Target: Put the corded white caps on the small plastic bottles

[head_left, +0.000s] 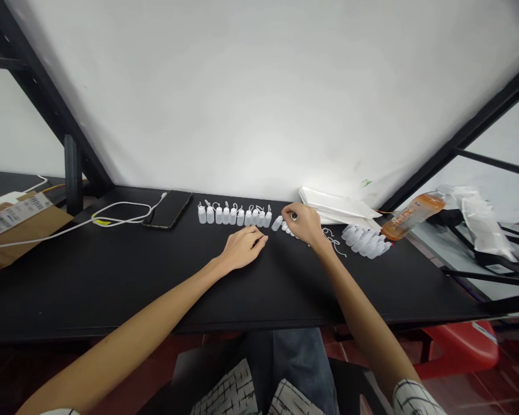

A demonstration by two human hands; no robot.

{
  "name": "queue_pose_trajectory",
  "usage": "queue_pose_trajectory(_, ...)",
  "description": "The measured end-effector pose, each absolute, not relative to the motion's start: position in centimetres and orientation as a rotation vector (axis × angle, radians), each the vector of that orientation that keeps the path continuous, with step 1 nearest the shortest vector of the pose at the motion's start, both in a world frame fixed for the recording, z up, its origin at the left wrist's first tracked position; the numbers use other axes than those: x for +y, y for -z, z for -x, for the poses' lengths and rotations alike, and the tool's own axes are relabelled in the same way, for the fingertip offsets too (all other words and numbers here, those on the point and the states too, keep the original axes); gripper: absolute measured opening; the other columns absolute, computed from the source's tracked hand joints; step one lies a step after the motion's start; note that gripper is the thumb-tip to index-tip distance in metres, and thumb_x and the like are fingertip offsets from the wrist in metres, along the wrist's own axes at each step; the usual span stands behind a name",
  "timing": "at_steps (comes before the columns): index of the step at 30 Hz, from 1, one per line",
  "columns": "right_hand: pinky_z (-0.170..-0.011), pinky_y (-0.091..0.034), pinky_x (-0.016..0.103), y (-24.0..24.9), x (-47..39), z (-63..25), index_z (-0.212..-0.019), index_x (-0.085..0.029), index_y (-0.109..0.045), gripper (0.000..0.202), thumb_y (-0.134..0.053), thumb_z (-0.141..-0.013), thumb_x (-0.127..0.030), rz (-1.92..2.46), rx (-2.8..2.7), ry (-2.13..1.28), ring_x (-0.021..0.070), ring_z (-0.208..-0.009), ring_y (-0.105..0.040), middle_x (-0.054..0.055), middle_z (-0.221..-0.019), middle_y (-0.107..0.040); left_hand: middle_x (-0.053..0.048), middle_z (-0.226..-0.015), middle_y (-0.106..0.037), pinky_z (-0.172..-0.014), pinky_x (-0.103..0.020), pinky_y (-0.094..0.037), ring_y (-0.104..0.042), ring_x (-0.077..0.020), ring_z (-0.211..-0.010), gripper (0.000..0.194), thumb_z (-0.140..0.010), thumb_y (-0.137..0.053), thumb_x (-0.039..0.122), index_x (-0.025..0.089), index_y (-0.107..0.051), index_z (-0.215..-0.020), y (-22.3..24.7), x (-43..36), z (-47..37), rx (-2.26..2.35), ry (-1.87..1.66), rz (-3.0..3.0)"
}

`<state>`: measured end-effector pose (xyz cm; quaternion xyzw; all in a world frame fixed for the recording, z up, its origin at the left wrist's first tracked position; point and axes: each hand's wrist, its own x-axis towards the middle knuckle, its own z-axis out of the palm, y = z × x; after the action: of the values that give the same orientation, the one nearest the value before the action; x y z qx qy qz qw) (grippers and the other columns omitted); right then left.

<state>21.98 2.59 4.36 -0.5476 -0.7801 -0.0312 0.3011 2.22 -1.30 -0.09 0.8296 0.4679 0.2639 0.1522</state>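
Note:
My left hand (243,249) rests on the black table, palm down, its thumb and fingers apart and holding nothing. Just beyond it stands a row of several small white bottles (233,216) with white string loops at their tops. My right hand (303,223) is closed in a pinch, thumb against index finger; what lies between the fingertips is hidden. A tilted small white bottle (277,223) is right beside those fingertips. Small white caps (288,229) lie under the right hand, partly covered by it. Loose white strings (334,242) lie to its right.
More white bottles (366,241) lie in a group at the right, near an orange drink bottle (413,216). White paper sheets (339,207) lie against the wall. Leftward are a phone (168,209), a white cable (125,203) and a brown package (26,225). Black frame bars flank the table.

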Motion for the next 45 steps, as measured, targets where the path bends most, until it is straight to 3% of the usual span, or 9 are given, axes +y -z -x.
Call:
queue_pose_trajectory(14,-0.065,-0.040,0.026,-3.7,4.2,-21.4,-0.083,-0.021,-0.070,0.017,-0.053,-0.083,-0.020,1.497,-2.043,0.093,0.0179,-0.079,-0.065,0.002,-0.084,-0.072,-0.003,-0.096,-0.066,-0.072,-0.030,-0.047,-0.059,-0.0191,-0.093,0.038,-0.097,-0.037,0.034,0.018,-0.069,-0.084,0.3,-1.4,-2.3,1.323,-0.725,-2.475)
queue_pose_trajectory(28,-0.065,-0.040,0.025,-3.7,3.7,-22.8,-0.098,-0.020,-0.069,0.024,-0.046,-0.092,-0.026,1.394,-1.967,0.064,0.0176,-0.081,-0.063,0.004,-0.093,-0.072,-0.003,-0.097,-0.066,-0.071,-0.029,-0.046,-0.061,-0.0180,-0.091,0.039,-0.097,-0.036,0.035,0.019,-0.069,-0.085,0.2,-1.3,-2.1,1.305,-0.716,-2.467)
queue_pose_trajectory(35,-0.060,-0.032,0.027,-3.6,1.8,-26.9,-0.091,-0.017,-0.072,0.026,-0.047,-0.091,-0.027,1.857,-1.636,0.507,0.0195,-0.077,-0.060,0.008,-0.088,-0.068,-0.002,-0.099,-0.067,-0.070,-0.029,-0.045,-0.061,-0.0173,-0.088,0.037,-0.096,-0.037,0.035,0.020,-0.069,-0.084,0.2,-1.1,-1.9,1.296,-0.712,-2.449)
queue_pose_trajectory(45,-0.071,-0.044,0.034,-4.7,-0.2,-34.8,-0.096,-0.018,-0.076,0.027,-0.058,-0.081,-0.031,2.386,-0.971,0.396,0.0289,-0.089,-0.066,0.016,-0.094,-0.070,-0.001,-0.100,-0.067,-0.070,-0.029,-0.045,-0.061,-0.0176,-0.090,0.037,-0.096,-0.036,0.035,0.020,-0.069,-0.086,0.0,-1.2,-1.9,1.302,-0.673,-2.467)
